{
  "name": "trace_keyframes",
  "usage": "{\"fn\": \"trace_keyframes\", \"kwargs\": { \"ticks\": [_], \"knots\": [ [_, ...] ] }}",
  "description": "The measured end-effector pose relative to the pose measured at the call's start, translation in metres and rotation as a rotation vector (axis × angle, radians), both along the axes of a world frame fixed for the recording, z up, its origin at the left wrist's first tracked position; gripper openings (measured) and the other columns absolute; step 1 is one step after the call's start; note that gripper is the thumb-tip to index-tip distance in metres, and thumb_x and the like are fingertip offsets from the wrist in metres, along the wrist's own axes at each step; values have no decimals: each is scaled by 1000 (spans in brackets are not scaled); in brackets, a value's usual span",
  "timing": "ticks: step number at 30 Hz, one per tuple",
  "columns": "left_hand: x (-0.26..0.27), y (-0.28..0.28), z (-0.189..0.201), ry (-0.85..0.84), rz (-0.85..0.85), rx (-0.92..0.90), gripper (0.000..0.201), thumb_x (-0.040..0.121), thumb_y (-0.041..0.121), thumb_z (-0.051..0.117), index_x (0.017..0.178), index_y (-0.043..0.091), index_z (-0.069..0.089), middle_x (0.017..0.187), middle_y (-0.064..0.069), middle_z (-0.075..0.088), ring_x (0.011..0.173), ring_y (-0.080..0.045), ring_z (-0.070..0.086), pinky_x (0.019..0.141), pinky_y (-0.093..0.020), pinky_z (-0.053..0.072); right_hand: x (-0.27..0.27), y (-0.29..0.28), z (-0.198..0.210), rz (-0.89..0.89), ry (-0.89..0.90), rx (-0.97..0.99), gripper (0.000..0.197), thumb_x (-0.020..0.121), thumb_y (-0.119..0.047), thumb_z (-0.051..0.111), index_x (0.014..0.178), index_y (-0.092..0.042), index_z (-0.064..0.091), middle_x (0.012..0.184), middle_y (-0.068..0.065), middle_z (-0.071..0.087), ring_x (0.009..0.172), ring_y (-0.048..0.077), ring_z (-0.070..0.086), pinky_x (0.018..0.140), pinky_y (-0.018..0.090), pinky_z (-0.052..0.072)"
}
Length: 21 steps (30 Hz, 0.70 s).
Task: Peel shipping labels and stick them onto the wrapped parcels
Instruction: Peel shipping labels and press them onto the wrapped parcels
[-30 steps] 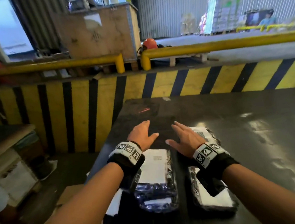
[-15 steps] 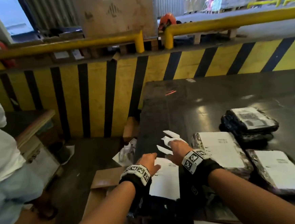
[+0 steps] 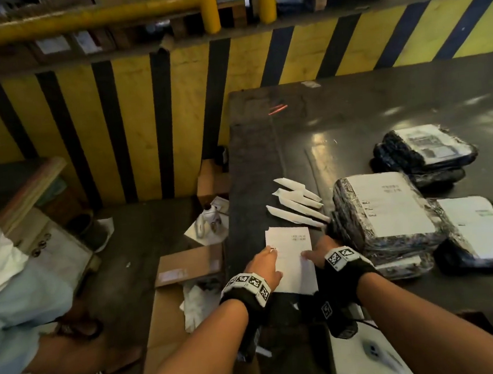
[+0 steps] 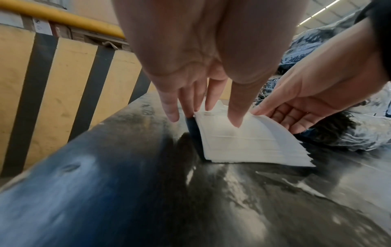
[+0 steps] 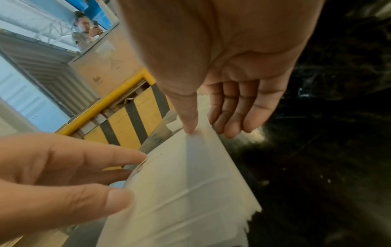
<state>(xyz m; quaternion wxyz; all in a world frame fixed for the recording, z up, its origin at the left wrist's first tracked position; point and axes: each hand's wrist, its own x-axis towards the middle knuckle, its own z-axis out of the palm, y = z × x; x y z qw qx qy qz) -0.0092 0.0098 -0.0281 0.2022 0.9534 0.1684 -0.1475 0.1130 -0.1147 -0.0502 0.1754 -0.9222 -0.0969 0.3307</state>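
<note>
A stack of white shipping labels (image 3: 290,257) (image 4: 243,142) (image 5: 190,183) lies at the near left edge of the dark table (image 3: 337,120). My left hand (image 3: 264,262) (image 4: 201,108) touches the stack's left side with straight fingers. The thumb of my right hand (image 3: 318,252) (image 5: 222,117) rests on the stack's right edge, its fingers loosely bent beside it over the table. Three parcels wrapped in dark film, each with a white label, sit to the right: one large (image 3: 388,208), one further right (image 3: 475,227), one behind (image 3: 425,146).
Several peeled white backing strips (image 3: 296,203) lie just beyond the label stack. Cardboard boxes (image 3: 186,268) and scraps sit on the floor left of the table. A person in light clothes (image 3: 10,279) is at the far left. A yellow-and-black striped barrier (image 3: 145,121) runs behind.
Both hands have left the parcels and come back to the label stack at the table's near left edge. The head view has tilted down and to the left.
</note>
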Motion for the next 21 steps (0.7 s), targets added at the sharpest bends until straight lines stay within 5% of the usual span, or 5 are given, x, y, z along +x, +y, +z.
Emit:
{"fn": "trace_keyframes", "kwargs": {
  "ticks": [5, 10, 12, 15, 21],
  "knots": [
    [-3, 3, -5, 12, -25, 2, 49, 89, 21, 57, 134, 8, 43, 147, -6, 35, 131, -29, 42, 107, -38, 37, -8, -1, 14, -75, 14, 45, 29, 84, -37, 62, 69, -14, 53, 68, 4, 49, 67, 23, 50, 58, 25, 39],
    [-5, 7, -7, 9, -18, -11, 39, 88, 24, 58, 122, 7, 49, 132, -9, 47, 120, -31, 50, 97, -39, 44, -15, -5, 29, -30, -65, 116, 30, 91, -21, 50, 112, -3, 61, 115, 17, 64, 105, 34, 60, 87, 34, 46],
    [-5, 9, -7, 0, -1, -39, 40, 88, 25, 58, 123, 7, 49, 131, -10, 50, 119, -32, 51, 97, -39, 44, -21, -3, 42, 7, -153, 82, 31, 94, -20, 46, 116, -5, 62, 121, 16, 62, 111, 34, 58, 91, 33, 47],
    [-4, 13, 1, -45, 41, -95, 38, 88, 25, 56, 122, 8, 52, 128, -13, 55, 116, -33, 54, 94, -39, 46, -29, 1, 64, 54, -266, 54, 31, 94, -22, 46, 108, -1, 63, 115, 18, 64, 108, 33, 60, 88, 32, 48],
    [12, 36, 47, -329, 91, -223, 43, 93, 34, 51, 130, 12, 51, 127, -11, 60, 117, -29, 56, 97, -34, 45, -25, -2, 119, 152, -387, 357, 25, 92, -26, 53, 91, -5, 68, 88, 12, 66, 85, 27, 62, 72, 27, 43]
  ]
}}
